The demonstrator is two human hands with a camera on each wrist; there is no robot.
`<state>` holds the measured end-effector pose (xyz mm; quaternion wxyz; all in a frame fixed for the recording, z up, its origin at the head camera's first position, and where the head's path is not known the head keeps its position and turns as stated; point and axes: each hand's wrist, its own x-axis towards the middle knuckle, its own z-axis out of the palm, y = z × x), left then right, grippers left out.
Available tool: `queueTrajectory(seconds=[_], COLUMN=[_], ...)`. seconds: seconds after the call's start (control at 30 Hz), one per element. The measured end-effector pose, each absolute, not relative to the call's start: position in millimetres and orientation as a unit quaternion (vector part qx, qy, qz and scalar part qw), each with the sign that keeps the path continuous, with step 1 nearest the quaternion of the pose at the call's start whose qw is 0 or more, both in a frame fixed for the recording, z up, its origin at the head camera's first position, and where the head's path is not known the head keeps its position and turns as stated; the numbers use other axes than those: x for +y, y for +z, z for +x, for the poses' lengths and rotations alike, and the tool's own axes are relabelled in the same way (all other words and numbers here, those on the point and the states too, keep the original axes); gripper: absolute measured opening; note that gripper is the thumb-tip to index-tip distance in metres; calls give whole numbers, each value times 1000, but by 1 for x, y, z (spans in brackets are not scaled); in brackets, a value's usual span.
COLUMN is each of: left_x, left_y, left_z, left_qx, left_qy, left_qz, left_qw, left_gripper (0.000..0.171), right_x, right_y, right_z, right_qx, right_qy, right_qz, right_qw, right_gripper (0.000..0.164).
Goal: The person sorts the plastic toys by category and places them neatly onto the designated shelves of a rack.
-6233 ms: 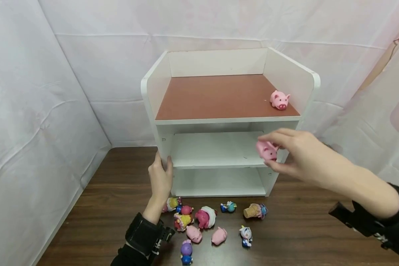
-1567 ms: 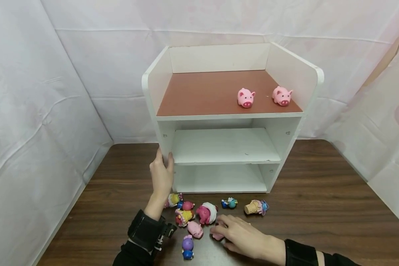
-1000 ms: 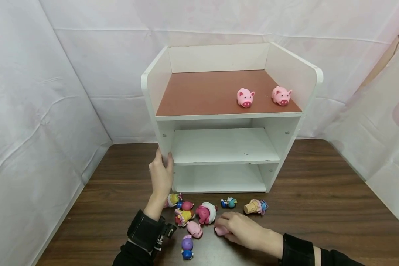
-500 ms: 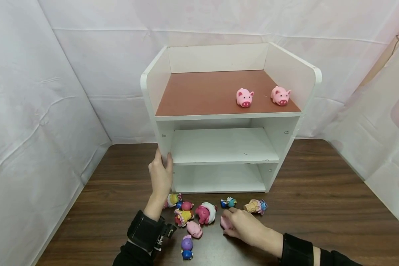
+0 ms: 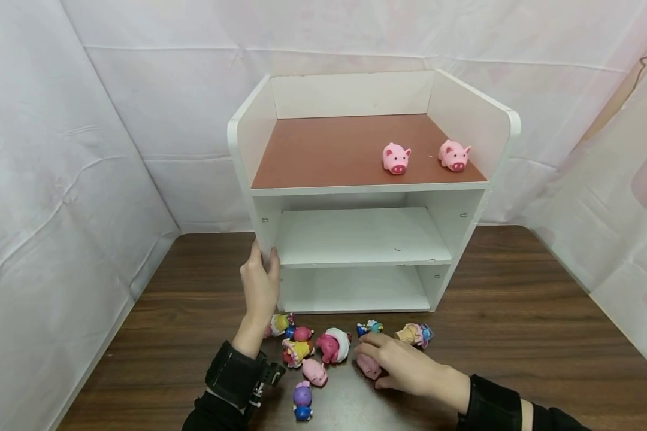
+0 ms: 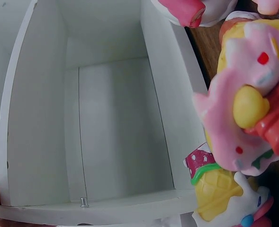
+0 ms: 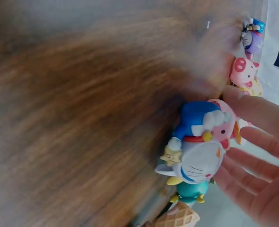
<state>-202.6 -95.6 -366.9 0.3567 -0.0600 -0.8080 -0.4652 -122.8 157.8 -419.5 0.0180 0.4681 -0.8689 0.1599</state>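
A white shelf unit (image 5: pixel 363 238) stands on the table. My left hand (image 5: pixel 259 284) holds its left side panel (image 6: pixel 96 213), with the thumb at the front edge. Low over the table, my right hand (image 5: pixel 407 363) has its fingers and thumb around a pink toy pig (image 5: pixel 368 366), whose face shows. In the right wrist view a blue and white cat figurine (image 7: pixel 198 142) lies in front of this pig; the hand hides it in the head view. Another toy pig (image 5: pixel 315 372) lies to the left. Two toy pigs (image 5: pixel 396 159) stand on the brown top shelf (image 5: pixel 329 149), at its right.
Near the shelf's foot lie a pink figurine with a white part (image 5: pixel 333 345), a small blue-green figurine (image 5: pixel 369 328) and an ice cream cone figurine (image 5: pixel 414 335). Several colourful figurines (image 5: pixel 298 352) cluster by my left wrist. A purple and blue figurine (image 5: pixel 302 401) lies nearest. White cloth (image 5: pixel 156 137) hangs behind.
A second pig has come to stand on the top shelf. My right hand has come down to the table and shifted and turned another pig, rightward and away. My left hand keeps its hold.
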Motion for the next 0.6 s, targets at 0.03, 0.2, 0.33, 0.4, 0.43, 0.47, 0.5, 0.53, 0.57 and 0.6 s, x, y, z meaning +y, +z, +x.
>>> queueTrajectory(seconds=[0.03, 0.2, 0.33, 0.4, 0.43, 0.47, 0.5, 0.53, 0.57, 0.6], left_x=[-96, -96, -96, -96, -96, -96, -96, -96, -96, -95], left_y=[-367, -368, -369, -369, -369, -369, -368, -368, -368, -367], left_z=[-203, -202, -202, -202, -202, -203, -203, -203, -203, -202], left_qx=[-808, -806, -805, -806, -806, -807, -806, -806, -806, -806], left_qy=[-465, -468, -469, -468, -467, -466, -465, -465, -464, -464], left_qz=[-60, -61, -62, -62, -63, -63, -64, -65, -65, -66], left_qw=[357, 356, 357, 357, 358, 358, 359, 360, 361, 362], left_gripper=[36, 35, 35, 35, 36, 36, 36, 36, 36, 36], right_x=[158, 159, 158, 158, 158, 158, 158, 158, 157, 157], right_y=[-420, -424, -427, -428, -429, -429, -430, -430, -430, -430], right_z=[-123, -123, -122, -122, -122, -122, -122, -122, -122, -122], right_qx=[-863, -848, -847, -846, -846, -846, -847, -847, -848, -849], right_qy=[157, 152, 141, 138, 139, 140, 140, 141, 142, 142], right_qz=[480, 507, 511, 512, 511, 510, 509, 508, 506, 504], right_qw=[17, 19, 48, 59, 61, 63, 66, 69, 71, 72], right_gripper=[53, 49, 41, 39, 38, 37, 36, 35, 33, 32])
